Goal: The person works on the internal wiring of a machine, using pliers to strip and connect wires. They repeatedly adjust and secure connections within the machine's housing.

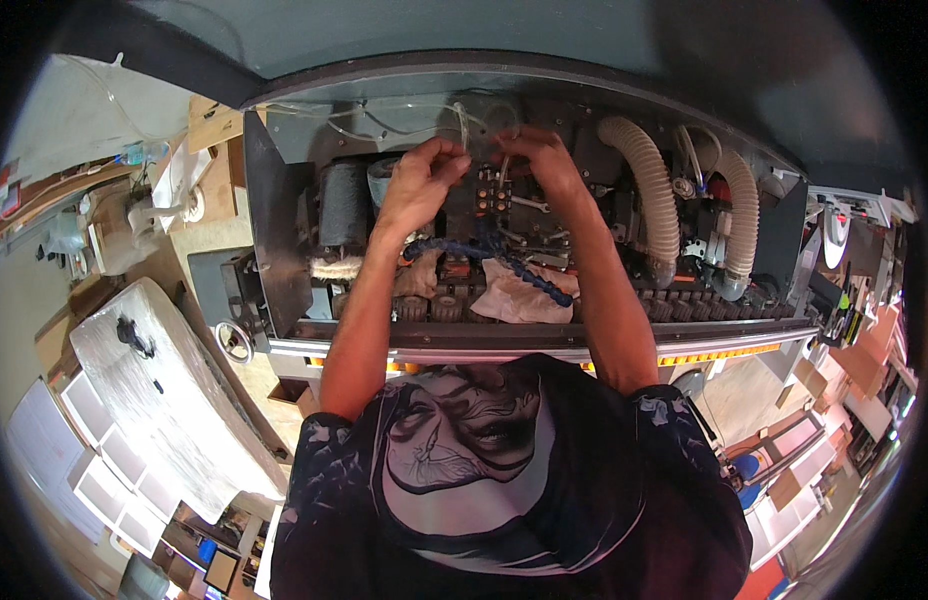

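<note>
Inside open machine housing (276,215), hoses (656,190), wrenches (530,204), rag (519,294), left hand (418,188) pinching clear tube (463,122), right hand (546,162), grip unclear

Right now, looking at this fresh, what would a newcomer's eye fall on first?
Probably the dark shirt with its large pale print, filling the bottom centre. Above it, the left grip and right grip are raised close together near clear tubing in the open machine bay, with two ribbed beige hoses curving down to their right. Far left, a long plastic-wrapped bundle shines brightly.
</note>
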`<action>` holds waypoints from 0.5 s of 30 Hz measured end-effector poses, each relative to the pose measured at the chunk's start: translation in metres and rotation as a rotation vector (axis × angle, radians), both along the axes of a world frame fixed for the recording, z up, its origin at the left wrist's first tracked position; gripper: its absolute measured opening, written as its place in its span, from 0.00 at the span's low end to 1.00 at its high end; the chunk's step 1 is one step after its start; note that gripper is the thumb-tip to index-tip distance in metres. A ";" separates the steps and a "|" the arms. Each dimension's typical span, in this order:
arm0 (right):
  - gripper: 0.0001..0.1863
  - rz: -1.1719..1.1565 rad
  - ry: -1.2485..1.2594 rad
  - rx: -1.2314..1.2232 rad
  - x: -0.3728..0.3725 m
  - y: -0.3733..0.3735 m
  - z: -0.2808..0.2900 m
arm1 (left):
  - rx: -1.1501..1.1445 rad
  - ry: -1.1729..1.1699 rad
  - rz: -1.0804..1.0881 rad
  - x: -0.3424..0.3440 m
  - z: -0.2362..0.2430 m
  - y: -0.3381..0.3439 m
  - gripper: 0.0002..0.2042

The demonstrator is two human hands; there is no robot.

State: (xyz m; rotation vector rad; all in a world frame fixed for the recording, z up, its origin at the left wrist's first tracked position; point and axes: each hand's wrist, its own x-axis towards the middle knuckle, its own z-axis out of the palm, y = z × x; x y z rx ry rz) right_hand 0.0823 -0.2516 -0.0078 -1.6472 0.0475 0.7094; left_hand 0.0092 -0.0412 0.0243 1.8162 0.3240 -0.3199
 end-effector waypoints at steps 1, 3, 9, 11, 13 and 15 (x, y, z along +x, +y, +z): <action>0.18 -0.070 0.066 0.048 -0.002 -0.001 0.008 | -0.001 0.004 -0.003 0.000 -0.001 0.000 0.12; 0.21 -0.121 0.077 0.090 -0.002 -0.001 0.012 | 0.000 0.012 -0.017 0.002 0.000 -0.001 0.12; 0.24 -0.076 -0.031 0.144 0.009 0.008 0.016 | -0.028 0.036 -0.053 0.002 -0.001 -0.002 0.11; 0.22 -0.112 -0.016 0.120 0.013 0.011 0.013 | -0.001 0.007 -0.064 0.001 0.000 -0.003 0.11; 0.20 -0.080 -0.004 0.087 0.021 0.008 0.008 | 0.021 0.007 -0.055 0.001 0.000 -0.003 0.12; 0.19 -0.075 0.052 0.082 0.025 0.003 0.002 | 0.033 0.032 -0.028 0.001 -0.001 -0.002 0.12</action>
